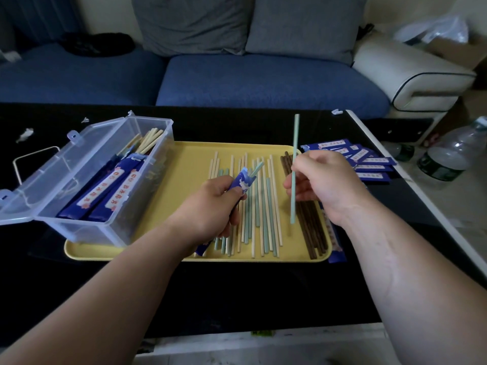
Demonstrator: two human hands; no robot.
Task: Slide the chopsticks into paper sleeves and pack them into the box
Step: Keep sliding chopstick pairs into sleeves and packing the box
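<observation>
Head view: the left hand (210,206) is curled around a blue paper sleeve (240,181), thumb on top and fingers closed beneath. The sleeve's long axis runs diagonally, its lower end showing below the hand toward the person and its open mouth pointing up and to the right. A green chopstick tip (257,169) projects from that mouth along the same diagonal. The right hand (324,180) pinches a second green chopstick (294,164) between thumb and fingertips near mid-length. This chopstick stands close to vertical in the frame, one end pointing away toward the sofa (263,83), the other down over the tray (189,167). Both hands are above the yellow tray, which rests on a black table (237,299). Loose pale and green chopsticks (263,219) lie on the tray, long axes running away from the person. Brown chopsticks (311,227) lie beside them on the right. A clear plastic box (87,233), lid open to the left, sits on the tray's left end and contains sleeved chopsticks (105,198). A fan of empty sleeves (369,162) lies on the table at the tray's far right corner.
</observation>
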